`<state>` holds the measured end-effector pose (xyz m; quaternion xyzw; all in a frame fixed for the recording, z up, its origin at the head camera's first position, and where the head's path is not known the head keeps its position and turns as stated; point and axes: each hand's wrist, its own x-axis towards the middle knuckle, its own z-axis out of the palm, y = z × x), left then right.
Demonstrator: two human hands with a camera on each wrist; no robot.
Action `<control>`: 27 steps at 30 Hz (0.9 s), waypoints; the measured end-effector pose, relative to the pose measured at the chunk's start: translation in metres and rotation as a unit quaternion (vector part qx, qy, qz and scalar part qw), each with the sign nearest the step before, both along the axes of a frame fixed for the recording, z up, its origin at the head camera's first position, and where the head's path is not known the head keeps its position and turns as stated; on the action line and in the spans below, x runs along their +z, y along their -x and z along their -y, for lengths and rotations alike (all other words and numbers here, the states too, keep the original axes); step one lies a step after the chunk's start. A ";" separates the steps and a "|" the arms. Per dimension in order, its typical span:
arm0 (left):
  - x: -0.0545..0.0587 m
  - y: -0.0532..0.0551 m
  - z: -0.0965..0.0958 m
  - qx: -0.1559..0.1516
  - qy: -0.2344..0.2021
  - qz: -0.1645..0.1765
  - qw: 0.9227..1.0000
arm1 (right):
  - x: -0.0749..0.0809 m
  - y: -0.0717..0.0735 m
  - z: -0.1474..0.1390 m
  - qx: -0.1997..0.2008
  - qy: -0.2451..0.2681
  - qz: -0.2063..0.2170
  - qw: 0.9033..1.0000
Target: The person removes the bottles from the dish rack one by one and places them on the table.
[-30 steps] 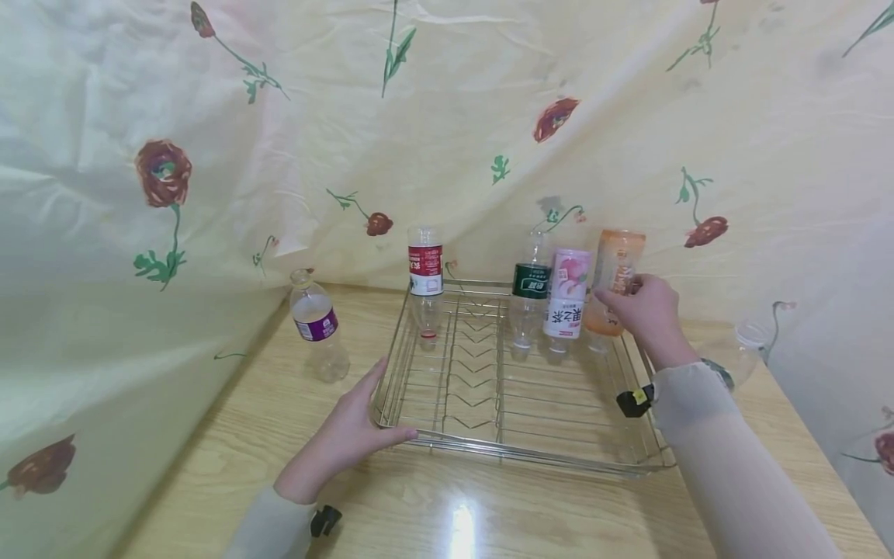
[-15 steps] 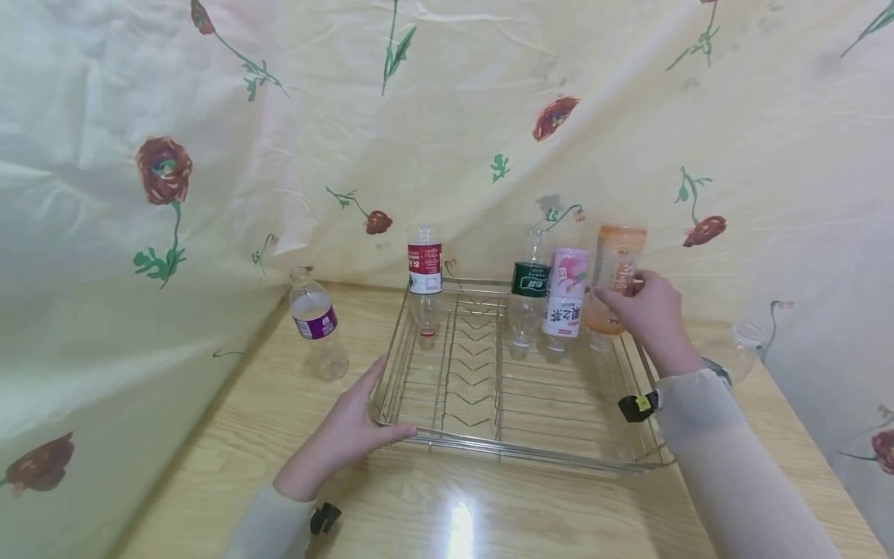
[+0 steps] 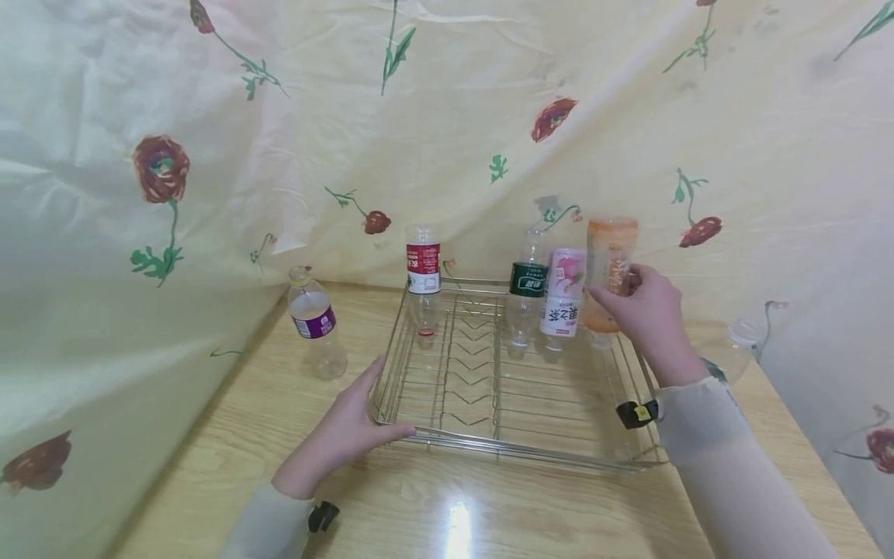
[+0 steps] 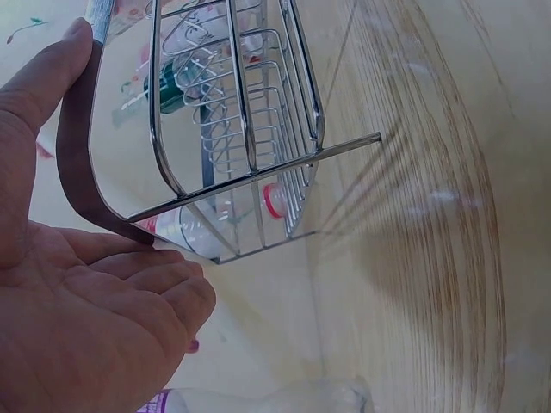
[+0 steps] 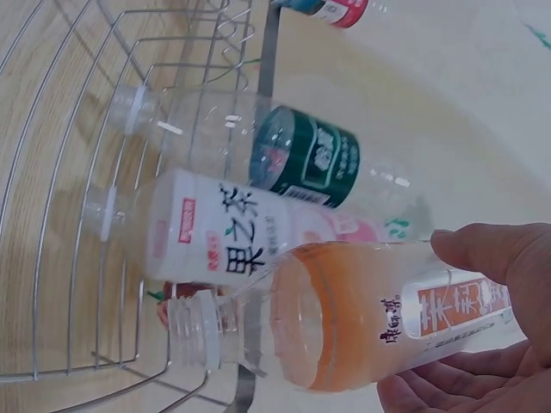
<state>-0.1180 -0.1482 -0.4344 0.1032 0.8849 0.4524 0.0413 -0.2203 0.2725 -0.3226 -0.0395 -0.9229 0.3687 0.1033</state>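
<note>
My right hand point(image 3: 649, 310) grips an orange-labelled drink bottle point(image 3: 608, 272) upside down at the rack's back right. In the right wrist view, its uncapped, threaded neck point(image 5: 194, 331) shows, with my thumb and fingers on either side of the body. Left of it stand an inverted pink-and-white bottle point(image 3: 563, 291) and an inverted green-labelled bottle point(image 3: 528, 279). A red-labelled bottle point(image 3: 423, 268) is inverted at the back left. My left hand point(image 3: 349, 419) rests on the front-left corner of the wire dish rack point(image 3: 499, 446), its fingers fairly straight along the side and thumb along the front rim.
A purple-labelled bottle point(image 3: 314, 322) stands upright on the wooden table point(image 3: 391, 512), left of the rack. Another clear bottle point(image 3: 740, 345) is at the right, partly hidden behind my right wrist. A flowered cloth point(image 3: 314, 155) hangs behind and beside the table.
The orange-labelled bottle has shifted slightly up and left in my right hand's grip, closer to the pink-and-white bottle. My left hand stays at the rack corner.
</note>
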 end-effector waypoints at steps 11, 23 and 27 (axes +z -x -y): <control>0.000 0.000 0.002 0.001 -0.005 0.005 1.000 | 0.012 -0.012 0.015 0.014 0.007 -0.032 0.999; -0.002 0.001 0.001 -0.010 -0.015 -0.008 1.000 | 0.014 -0.023 0.018 0.032 0.009 -0.032 0.999; -0.002 0.000 0.001 -0.012 -0.015 -0.008 1.000 | 0.012 -0.026 0.018 0.040 0.004 -0.042 0.998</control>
